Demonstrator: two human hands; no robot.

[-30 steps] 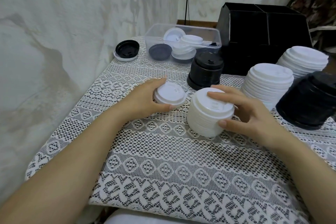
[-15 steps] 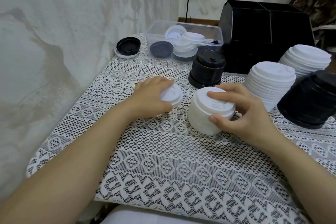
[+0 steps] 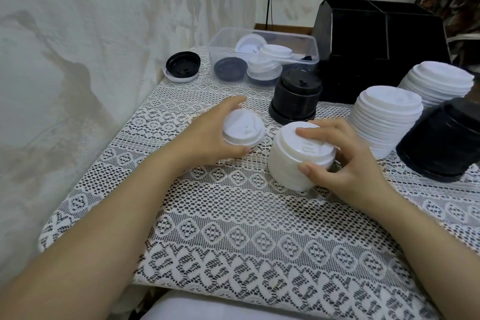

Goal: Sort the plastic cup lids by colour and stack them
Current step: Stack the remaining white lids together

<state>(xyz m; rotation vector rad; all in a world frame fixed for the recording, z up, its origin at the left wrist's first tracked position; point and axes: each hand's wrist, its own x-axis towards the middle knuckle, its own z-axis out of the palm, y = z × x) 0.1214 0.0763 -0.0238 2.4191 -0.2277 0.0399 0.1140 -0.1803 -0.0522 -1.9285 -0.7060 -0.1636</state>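
The left hand (image 3: 205, 135) grips a white lid (image 3: 242, 128), right hand (image 3: 348, 161) clasps the white lid stack (image 3: 285, 163), on lace tablecloth (image 3: 233, 228) beside stained wall (image 3: 78, 34)

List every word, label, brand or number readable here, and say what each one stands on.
None can be read.
The white lid in the left hand and the white stack held by the right hand bear small raised tabs, but any embossing is too small to tell.
The black box and clear tub show no label.
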